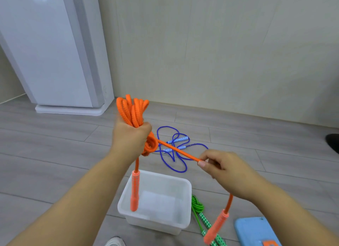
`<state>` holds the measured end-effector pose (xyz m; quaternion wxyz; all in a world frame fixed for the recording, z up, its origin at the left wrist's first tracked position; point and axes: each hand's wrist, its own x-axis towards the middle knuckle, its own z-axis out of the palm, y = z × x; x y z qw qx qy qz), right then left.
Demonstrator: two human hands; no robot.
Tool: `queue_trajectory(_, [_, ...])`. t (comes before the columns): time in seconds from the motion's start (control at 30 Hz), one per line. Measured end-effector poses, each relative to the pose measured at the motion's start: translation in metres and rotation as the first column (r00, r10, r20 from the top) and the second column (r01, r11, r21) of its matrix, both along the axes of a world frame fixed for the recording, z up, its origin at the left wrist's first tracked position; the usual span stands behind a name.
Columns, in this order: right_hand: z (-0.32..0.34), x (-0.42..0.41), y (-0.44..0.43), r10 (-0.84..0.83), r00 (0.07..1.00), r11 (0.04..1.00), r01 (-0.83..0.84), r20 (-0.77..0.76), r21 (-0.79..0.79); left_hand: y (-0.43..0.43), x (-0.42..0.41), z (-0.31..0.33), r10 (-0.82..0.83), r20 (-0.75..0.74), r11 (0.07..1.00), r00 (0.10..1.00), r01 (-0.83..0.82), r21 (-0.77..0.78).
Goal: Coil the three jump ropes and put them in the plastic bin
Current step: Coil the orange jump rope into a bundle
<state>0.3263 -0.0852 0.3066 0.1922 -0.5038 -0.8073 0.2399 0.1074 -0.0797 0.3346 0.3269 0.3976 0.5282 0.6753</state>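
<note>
The left hand (131,135) grips a bundle of orange jump rope (133,112) loops, with turns wound below the fist and one handle hanging over the plastic bin (185,205). The right hand (222,168) pinches a taut strand running from the bundle — the second orange handle dangles beneath its wrist. On the floor (55,154), the blue jump rope (176,150) lies loose beyond the bin, the green jump rope (199,209) just beside the bin's right wall. A blue mat (253,231) sits at the bottom right — a white cabinet (45,53) stands far left.
</note>
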Motion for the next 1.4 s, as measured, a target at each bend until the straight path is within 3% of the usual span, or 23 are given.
queue_trajectory(0.1, [0.002,0.005,-0.008,0.098,0.995,0.995,-0.097,0.030,-0.020,-0.001,0.002,-0.003,-0.037,-0.070,0.989,0.997,0.046,0.144])
queue_trajectory(0.2, [0.006,0.001,-0.011,0.168,0.985,0.986,-0.169,0.039,0.018,-0.002,0.004,-0.007,-0.047,-0.162,0.989,0.986,0.068,0.130])
queue_trajectory(0.37, [0.020,-0.013,-0.009,0.186,0.964,0.975,-0.157,-0.191,0.156,0.000,0.006,-0.009,-0.090,-0.194,0.990,0.977,0.109,0.092])
queue_trajectory(0.47, [0.030,-0.021,-0.007,0.179,0.938,0.968,-0.114,-0.296,0.224,0.002,0.002,-0.013,-0.147,-0.269,0.988,0.952,0.156,0.012])
queue_trajectory(0.6, [0.034,-0.029,-0.001,0.168,0.905,0.960,-0.060,-0.391,0.275,0.005,0.000,-0.020,-0.386,-0.313,0.922,0.868,0.354,-0.156])
queue_trajectory(0.73, [0.032,-0.033,0.004,0.154,0.890,0.956,-0.024,-0.429,0.293,0.003,0.001,-0.017,-0.446,-0.334,0.893,0.830,0.387,-0.230])
queue_trajectory(0.87, [0.034,-0.033,0.009,0.156,0.902,0.919,0.017,-0.403,0.394,-0.002,-0.004,-0.014,-0.465,-0.407,0.878,0.786,0.352,-0.324])
queue_trajectory(0.97, [0.034,-0.035,0.011,0.213,0.899,0.906,-0.035,-0.384,0.422,-0.010,0.001,-0.012,-0.558,-0.476,0.826,0.680,0.404,-0.393])
queue_trajectory(1.17, [0.028,-0.044,0.009,0.330,0.835,0.944,-0.280,-0.441,0.175,-0.013,0.009,-0.006,-0.693,-0.539,0.720,0.479,0.434,-0.541])
queue_trajectory(1.27, [0.025,-0.047,0.011,0.303,0.895,0.944,-0.235,-0.327,0.231,-0.016,0.009,-0.007,-0.747,-0.526,0.663,0.406,0.413,-0.624])
queue_trajectory(1.4, [0.020,-0.049,0.014,0.205,0.932,0.956,-0.124,-0.300,0.266,-0.016,0.011,-0.011,-0.674,-0.618,0.738,0.404,0.346,-0.579])
